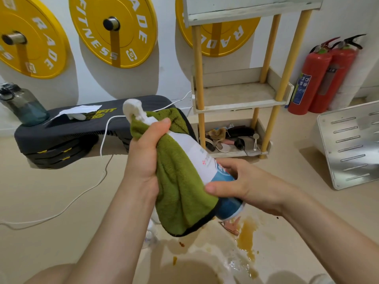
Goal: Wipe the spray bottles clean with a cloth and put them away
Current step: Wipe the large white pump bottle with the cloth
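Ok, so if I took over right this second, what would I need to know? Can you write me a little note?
Left hand: grips the green cloth wrapped round the top part of the spray bottle, just under its white trigger head.
Right hand: holds the bottle's blue bottom end.
The bottle is tilted in the air above the floor.
Done: this bottle is mid-wipe, not put away.
Left: finish wiping it, then put it away, perhaps on the shelf unit behind, though that is a guess.
No other bottle shows plainly.
Mind the brown spill on the floor below.
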Tool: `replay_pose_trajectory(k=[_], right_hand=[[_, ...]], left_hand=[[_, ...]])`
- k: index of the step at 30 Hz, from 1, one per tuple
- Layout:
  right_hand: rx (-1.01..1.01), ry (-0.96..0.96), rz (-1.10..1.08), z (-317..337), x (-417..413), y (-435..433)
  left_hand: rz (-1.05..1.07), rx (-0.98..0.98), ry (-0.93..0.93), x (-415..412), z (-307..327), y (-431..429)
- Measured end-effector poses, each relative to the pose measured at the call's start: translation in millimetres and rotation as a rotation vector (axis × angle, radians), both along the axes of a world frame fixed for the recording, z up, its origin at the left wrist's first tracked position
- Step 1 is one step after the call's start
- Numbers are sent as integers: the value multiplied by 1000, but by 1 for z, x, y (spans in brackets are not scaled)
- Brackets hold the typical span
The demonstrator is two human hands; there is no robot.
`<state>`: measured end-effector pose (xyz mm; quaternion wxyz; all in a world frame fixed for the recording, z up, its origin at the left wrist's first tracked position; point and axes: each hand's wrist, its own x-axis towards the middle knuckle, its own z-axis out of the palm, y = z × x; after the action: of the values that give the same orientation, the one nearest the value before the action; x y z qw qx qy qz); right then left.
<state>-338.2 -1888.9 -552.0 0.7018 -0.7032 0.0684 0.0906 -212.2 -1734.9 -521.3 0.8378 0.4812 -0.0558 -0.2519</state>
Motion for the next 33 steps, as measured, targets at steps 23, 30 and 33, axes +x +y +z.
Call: replay_pose_trajectory(k=[23,30,33], right_hand=[[112,95,236,-13,0,9],[-889,-27,-286,-18,-1,36],[-945,-48,-479,-14,-1,24]], left_hand=[[95,108,-130,-12,2,-1],[364,432,-273,-12,-15,-7],[320,442,-272,-12,-11,-4]])
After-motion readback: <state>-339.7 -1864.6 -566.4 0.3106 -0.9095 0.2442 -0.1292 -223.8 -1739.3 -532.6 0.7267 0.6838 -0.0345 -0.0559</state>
